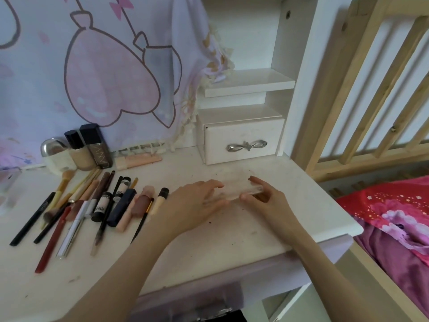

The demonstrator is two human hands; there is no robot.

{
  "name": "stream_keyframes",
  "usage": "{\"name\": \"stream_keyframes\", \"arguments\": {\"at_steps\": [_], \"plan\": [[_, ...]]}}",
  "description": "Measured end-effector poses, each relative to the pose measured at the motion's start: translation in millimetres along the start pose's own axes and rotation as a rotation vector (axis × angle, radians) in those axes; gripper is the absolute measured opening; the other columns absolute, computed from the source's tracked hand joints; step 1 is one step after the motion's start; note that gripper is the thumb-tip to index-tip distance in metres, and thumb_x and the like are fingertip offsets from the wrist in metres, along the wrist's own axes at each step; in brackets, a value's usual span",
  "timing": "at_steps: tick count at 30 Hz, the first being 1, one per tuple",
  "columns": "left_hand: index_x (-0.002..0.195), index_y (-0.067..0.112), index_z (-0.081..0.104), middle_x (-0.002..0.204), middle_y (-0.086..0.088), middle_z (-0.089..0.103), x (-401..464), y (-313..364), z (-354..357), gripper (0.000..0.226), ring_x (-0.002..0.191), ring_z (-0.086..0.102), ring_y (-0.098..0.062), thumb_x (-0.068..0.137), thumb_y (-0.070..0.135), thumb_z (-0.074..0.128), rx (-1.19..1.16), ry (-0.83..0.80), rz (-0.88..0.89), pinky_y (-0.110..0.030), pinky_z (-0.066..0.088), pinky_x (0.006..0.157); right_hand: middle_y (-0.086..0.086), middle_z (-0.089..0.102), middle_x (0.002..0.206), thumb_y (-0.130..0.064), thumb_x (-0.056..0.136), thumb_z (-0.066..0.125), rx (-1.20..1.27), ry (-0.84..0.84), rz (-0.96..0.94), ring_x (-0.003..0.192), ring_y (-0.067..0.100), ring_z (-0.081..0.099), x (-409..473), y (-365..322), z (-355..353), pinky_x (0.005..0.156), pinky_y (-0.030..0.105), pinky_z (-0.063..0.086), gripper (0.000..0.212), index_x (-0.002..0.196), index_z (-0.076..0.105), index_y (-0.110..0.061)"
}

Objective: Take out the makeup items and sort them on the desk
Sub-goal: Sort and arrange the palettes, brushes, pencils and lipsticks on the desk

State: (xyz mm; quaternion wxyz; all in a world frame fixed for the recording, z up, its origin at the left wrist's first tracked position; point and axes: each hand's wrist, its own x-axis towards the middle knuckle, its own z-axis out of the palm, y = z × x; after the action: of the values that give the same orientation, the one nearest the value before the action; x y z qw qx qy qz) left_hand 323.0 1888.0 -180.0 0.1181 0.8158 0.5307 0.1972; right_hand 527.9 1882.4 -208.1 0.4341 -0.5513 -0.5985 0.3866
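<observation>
A clear plastic case [236,190] lies on the white desk [232,231] near its middle. My left hand [197,203] grips its left end and my right hand [267,201] pinches its right end between thumb and fingers. Left of my hands several makeup items [97,205] lie side by side: pencils, brushes, tubes and a black-capped brush [160,201]. Behind them, against the wall, stand foundation bottles [92,147], a silver-capped jar [56,154] and a peach tube [137,161] lying flat.
A small white drawer unit [243,140] with a silver bow handle and shelves above stands at the desk's back right. A pink patterned cloth [104,66] hangs behind. A wooden bed frame [371,89] and red bedding [394,217] lie to the right.
</observation>
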Motion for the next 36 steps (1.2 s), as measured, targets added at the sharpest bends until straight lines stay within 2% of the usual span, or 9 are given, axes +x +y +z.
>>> {"name": "stream_keyframes", "arguments": {"at_steps": [3, 8, 12, 14, 18, 21, 25, 29, 36], "plan": [[0.123, 0.035, 0.049, 0.127, 0.010, 0.053, 11, 0, 11, 0.041, 0.104, 0.056, -0.016, 0.088, 0.056, 0.043, 0.138, -0.001, 0.040, -0.029, 0.041, 0.084, -0.021, 0.058, 0.099, -0.035, 0.076, 0.073, -0.112, 0.043, 0.001, 0.097, -0.003, 0.057, 3, 4, 6, 0.078, 0.007, 0.042, 0.066, 0.135, 0.047, -0.022], [0.131, 0.026, 0.044, 0.133, 0.004, 0.049, 20, -6, 25, 0.048, 0.112, 0.051, -0.017, 0.089, 0.050, 0.046, 0.255, 0.007, 0.076, -0.028, 0.040, 0.085, 0.001, 0.057, 0.128, -0.029, 0.077, 0.074, -0.269, 0.076, -0.048, 0.115, 0.013, 0.052, 11, 7, 10, 0.086, 0.007, 0.031, 0.069, 0.138, 0.043, -0.013], [0.136, 0.023, 0.042, 0.138, 0.002, 0.047, 23, -6, 25, 0.053, 0.124, 0.043, -0.017, 0.090, 0.049, 0.045, 0.305, -0.037, 0.119, -0.031, 0.037, 0.094, 0.007, 0.057, 0.121, -0.030, 0.078, 0.071, -0.462, 0.072, -0.115, 0.123, 0.023, 0.036, 12, 7, 11, 0.093, 0.020, 0.028, 0.064, 0.133, 0.046, -0.008], [0.135, 0.023, 0.044, 0.136, 0.001, 0.049, 25, -5, 23, 0.051, 0.124, 0.044, -0.018, 0.091, 0.048, 0.044, 0.339, -0.052, 0.142, -0.032, 0.038, 0.094, 0.010, 0.055, 0.126, -0.032, 0.080, 0.069, -0.506, 0.066, -0.104, 0.126, 0.024, 0.033, 13, 7, 12, 0.101, 0.027, 0.027, 0.066, 0.134, 0.044, -0.005], [0.128, 0.019, 0.050, 0.130, 0.001, 0.055, 27, -3, 21, 0.046, 0.114, 0.053, -0.021, 0.092, 0.046, 0.042, 0.402, -0.058, 0.178, -0.033, 0.042, 0.087, 0.006, 0.052, 0.136, -0.039, 0.082, 0.066, -0.538, 0.076, -0.045, 0.133, 0.027, 0.034, 14, 8, 14, 0.108, 0.027, 0.017, 0.073, 0.142, 0.036, -0.010], [0.128, 0.022, 0.049, 0.130, 0.002, 0.056, 31, -4, 16, 0.043, 0.109, 0.056, -0.022, 0.091, 0.044, 0.042, 0.444, -0.068, 0.191, -0.032, 0.044, 0.084, -0.001, 0.052, 0.137, -0.040, 0.082, 0.066, -0.505, 0.105, 0.002, 0.135, 0.028, 0.031, 15, 8, 14, 0.109, 0.030, 0.019, 0.071, 0.141, 0.038, -0.013], [0.127, 0.021, 0.051, 0.123, 0.000, 0.060, 33, -9, 12, 0.040, 0.101, 0.060, -0.025, 0.092, 0.038, 0.045, 0.442, -0.022, 0.228, -0.033, 0.045, 0.078, 0.001, 0.062, 0.122, -0.041, 0.084, 0.061, -0.517, 0.135, -0.021, 0.119, 0.021, 0.045, 18, 7, 17, 0.106, 0.031, 0.024, 0.049, 0.126, 0.053, -0.017], [0.128, 0.018, 0.053, 0.123, -0.002, 0.058, 38, -14, 10, 0.040, 0.103, 0.058, -0.025, 0.090, 0.033, 0.051, 0.380, 0.008, 0.213, -0.035, 0.045, 0.078, -0.001, 0.051, 0.138, -0.051, 0.086, 0.054, -0.626, 0.086, -0.024, 0.138, 0.014, 0.028, 32, 10, 20, 0.114, 0.031, 0.010, 0.059, 0.137, 0.043, -0.024], [0.124, 0.017, 0.056, 0.126, 0.000, 0.055, 40, -25, 12, 0.037, 0.110, 0.053, -0.021, 0.090, 0.030, 0.052, 0.323, 0.010, 0.196, -0.033, 0.044, 0.083, -0.007, 0.037, 0.148, -0.057, 0.086, 0.049, -0.744, 0.061, -0.049, 0.141, 0.015, 0.020, 48, 15, 22, 0.114, 0.037, 0.006, 0.056, 0.133, 0.048, -0.026]]}}
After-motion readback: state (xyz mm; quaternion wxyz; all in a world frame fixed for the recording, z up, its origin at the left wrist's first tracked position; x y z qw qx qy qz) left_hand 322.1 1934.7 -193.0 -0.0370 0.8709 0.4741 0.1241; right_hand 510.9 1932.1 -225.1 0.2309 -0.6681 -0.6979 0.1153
